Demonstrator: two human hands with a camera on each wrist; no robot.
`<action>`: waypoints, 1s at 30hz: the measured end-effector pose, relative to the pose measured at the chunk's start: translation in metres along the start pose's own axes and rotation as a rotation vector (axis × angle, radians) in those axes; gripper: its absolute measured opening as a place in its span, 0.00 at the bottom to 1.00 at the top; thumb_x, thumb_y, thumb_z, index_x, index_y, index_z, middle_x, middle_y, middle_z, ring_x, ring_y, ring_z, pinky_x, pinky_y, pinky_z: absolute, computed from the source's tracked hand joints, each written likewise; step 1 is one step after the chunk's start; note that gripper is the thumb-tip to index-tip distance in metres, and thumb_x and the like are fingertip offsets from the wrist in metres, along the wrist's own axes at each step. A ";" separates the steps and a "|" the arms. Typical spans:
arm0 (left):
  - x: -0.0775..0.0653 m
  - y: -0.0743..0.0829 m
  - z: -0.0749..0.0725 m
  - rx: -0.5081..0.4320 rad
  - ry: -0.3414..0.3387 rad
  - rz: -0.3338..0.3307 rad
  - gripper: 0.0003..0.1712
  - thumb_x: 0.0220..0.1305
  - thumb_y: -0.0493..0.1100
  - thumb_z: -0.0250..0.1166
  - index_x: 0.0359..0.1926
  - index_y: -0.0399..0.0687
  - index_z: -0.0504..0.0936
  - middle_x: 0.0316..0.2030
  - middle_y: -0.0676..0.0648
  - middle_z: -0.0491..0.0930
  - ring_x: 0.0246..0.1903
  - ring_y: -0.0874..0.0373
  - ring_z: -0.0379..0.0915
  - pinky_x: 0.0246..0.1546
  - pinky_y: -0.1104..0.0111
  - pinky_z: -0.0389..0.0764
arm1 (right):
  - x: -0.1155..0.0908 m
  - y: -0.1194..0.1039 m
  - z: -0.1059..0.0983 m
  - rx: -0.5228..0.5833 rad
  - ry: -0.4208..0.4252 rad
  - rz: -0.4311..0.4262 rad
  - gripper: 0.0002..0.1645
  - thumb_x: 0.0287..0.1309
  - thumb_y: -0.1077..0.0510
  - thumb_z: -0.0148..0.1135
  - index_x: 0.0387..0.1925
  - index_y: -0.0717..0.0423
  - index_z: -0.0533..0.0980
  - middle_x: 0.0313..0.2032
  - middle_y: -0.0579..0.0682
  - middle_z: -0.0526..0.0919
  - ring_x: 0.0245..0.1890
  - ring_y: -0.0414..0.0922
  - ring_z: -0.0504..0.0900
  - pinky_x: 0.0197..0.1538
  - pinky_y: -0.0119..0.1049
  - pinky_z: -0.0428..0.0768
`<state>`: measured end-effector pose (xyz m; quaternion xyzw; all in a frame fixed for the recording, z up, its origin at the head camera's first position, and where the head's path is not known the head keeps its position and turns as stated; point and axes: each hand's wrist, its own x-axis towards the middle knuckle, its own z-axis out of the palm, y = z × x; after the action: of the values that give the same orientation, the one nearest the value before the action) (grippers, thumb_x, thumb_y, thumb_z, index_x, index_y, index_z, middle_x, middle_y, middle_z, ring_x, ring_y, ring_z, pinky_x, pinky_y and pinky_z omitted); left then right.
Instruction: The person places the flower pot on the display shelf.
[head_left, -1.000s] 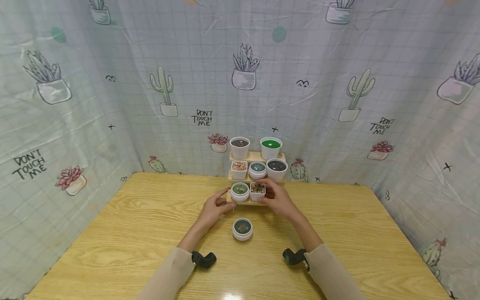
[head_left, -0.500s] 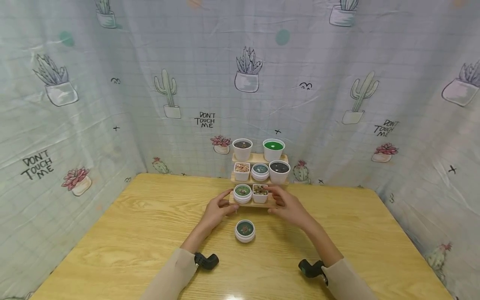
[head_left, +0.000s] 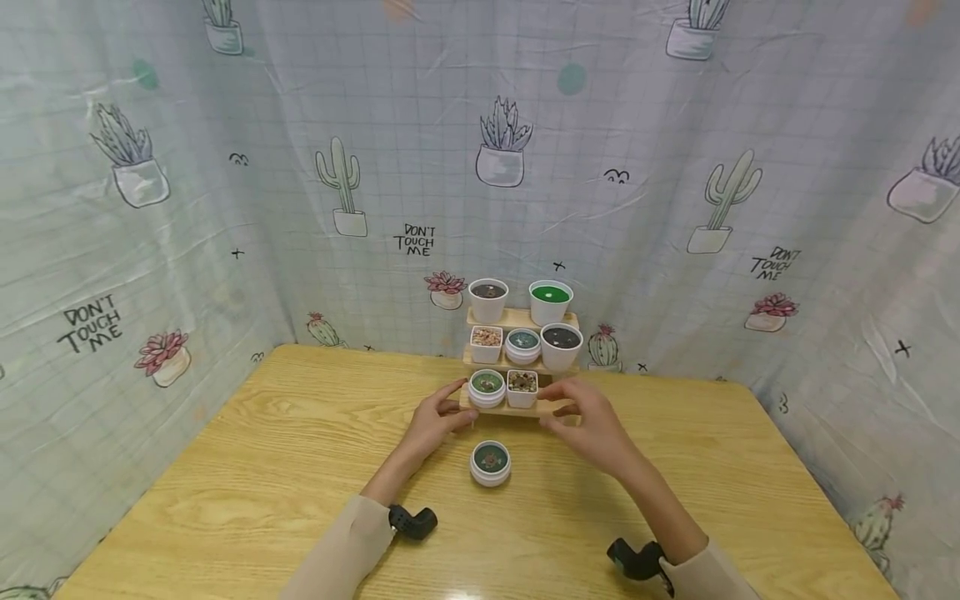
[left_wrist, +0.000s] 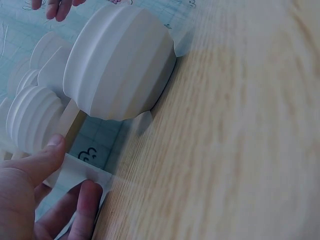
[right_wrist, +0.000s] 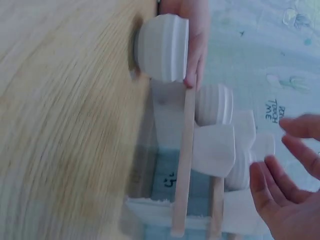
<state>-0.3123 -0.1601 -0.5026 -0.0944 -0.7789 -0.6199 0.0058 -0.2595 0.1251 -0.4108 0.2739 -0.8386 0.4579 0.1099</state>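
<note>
A three-tier stand with wooden shelves and white side panels holds several small white pots. My left hand grips the stand's left end; in the left wrist view its thumb presses at the bottom shelf and fingers curl by the side panel. On the bottom shelf, a round ribbed pot with a green top sits left of a square pot with a pebbly top. My right hand, fingers loosely bent and holding nothing, hovers just right of the square pot, near the shelf's right end.
Another round ribbed pot stands on the wooden table in front of the stand, between my forearms. The middle and top shelves carry more pots, among them a green-topped one. A cactus-print curtain encloses the back and sides.
My right hand has let go of the square pot and moved off to the right, leaving it beside the green-topped pot. The left hand stays on the stand. The head view has shifted slightly.
</note>
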 end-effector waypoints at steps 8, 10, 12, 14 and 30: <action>-0.001 0.003 0.003 -0.007 -0.012 0.005 0.43 0.67 0.46 0.73 0.78 0.51 0.65 0.48 0.37 0.88 0.45 0.50 0.87 0.50 0.58 0.84 | -0.002 0.004 0.007 0.176 -0.191 0.001 0.23 0.59 0.68 0.72 0.57 0.64 0.78 0.55 0.64 0.82 0.58 0.63 0.81 0.57 0.47 0.84; -0.001 0.002 0.002 -0.004 -0.005 0.002 0.43 0.66 0.47 0.73 0.78 0.53 0.66 0.48 0.39 0.88 0.44 0.52 0.87 0.49 0.59 0.84 | -0.002 0.007 0.009 0.197 -0.231 0.008 0.25 0.60 0.66 0.72 0.59 0.65 0.77 0.56 0.64 0.82 0.58 0.64 0.80 0.59 0.46 0.84; 0.001 -0.001 0.002 -0.001 0.007 -0.005 0.42 0.65 0.49 0.74 0.77 0.57 0.67 0.48 0.41 0.88 0.42 0.57 0.86 0.48 0.62 0.84 | -0.002 0.010 0.009 0.217 -0.271 0.009 0.27 0.61 0.65 0.71 0.61 0.66 0.75 0.57 0.64 0.80 0.59 0.66 0.79 0.59 0.47 0.84; 0.001 -0.001 0.001 -0.003 0.010 -0.010 0.42 0.65 0.49 0.74 0.77 0.58 0.68 0.48 0.42 0.88 0.42 0.57 0.86 0.47 0.63 0.84 | -0.002 0.012 0.010 0.223 -0.307 0.012 0.30 0.62 0.63 0.71 0.63 0.65 0.72 0.59 0.63 0.79 0.60 0.65 0.79 0.59 0.46 0.84; 0.003 -0.003 -0.001 0.014 0.023 -0.014 0.42 0.64 0.52 0.74 0.76 0.60 0.69 0.48 0.43 0.88 0.46 0.56 0.85 0.55 0.58 0.81 | -0.002 0.024 0.041 0.409 -0.444 0.071 0.40 0.59 0.64 0.74 0.69 0.62 0.67 0.67 0.72 0.71 0.68 0.70 0.71 0.68 0.66 0.71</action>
<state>-0.3155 -0.1612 -0.5050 -0.0820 -0.7836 -0.6157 0.0110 -0.2682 0.1021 -0.4516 0.3542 -0.7417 0.5496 -0.1498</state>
